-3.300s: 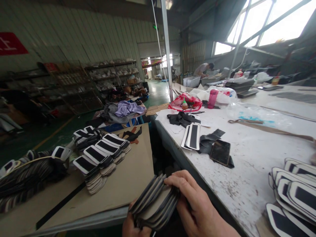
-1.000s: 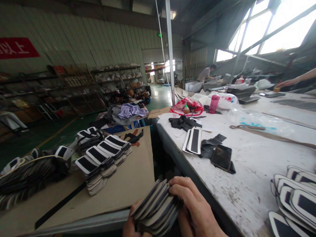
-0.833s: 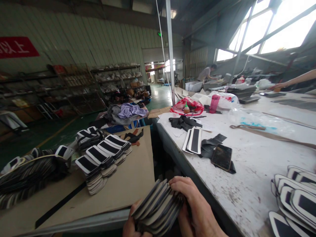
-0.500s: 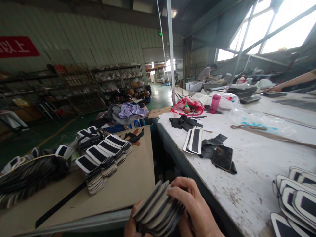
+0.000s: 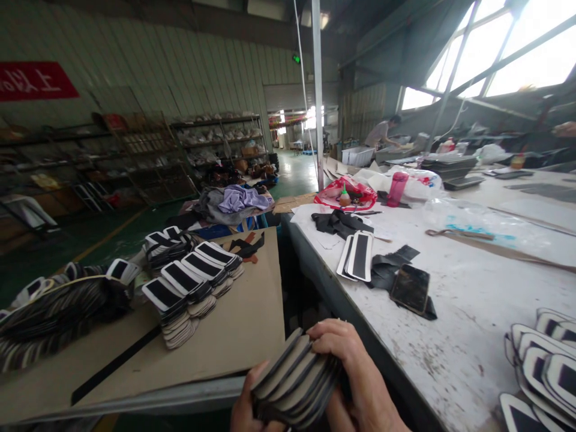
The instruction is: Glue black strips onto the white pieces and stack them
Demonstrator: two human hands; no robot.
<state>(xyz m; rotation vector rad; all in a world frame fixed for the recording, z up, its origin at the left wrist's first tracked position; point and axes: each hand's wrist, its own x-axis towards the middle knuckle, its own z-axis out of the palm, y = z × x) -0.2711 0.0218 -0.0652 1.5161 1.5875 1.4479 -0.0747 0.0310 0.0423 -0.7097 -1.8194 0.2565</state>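
Note:
Between my two hands is a fanned stack of flat, round-ended pieces (image 5: 294,378), beige and black in layers, held low in front of me over the gap between two tables. My left hand (image 5: 247,402) grips its left side, thumb up along the edge and fingers underneath, partly cut off by the frame. On the right, my right hand (image 5: 355,378) wraps over the top and side, fingertips pressing the upper edges. To the left, similar pieces with white borders and black centres lie in neat piles (image 5: 193,273) on the brown board (image 5: 256,312).
The white table (image 5: 405,342) at right carries a dark phone (image 5: 409,289), black fabric strips (image 5: 342,222), white-edged pieces (image 5: 360,257), a pink bottle (image 5: 396,189) and a heap of pieces (image 5: 546,360). A long bundle (image 5: 67,312) lies far left. A person (image 5: 380,133) bends over a distant table.
Both my hands and the stack stay nearly the same, with the view shifted slightly. My right fingers have drawn closer together over the stack. Another person's hand at far right has lifted off the table.

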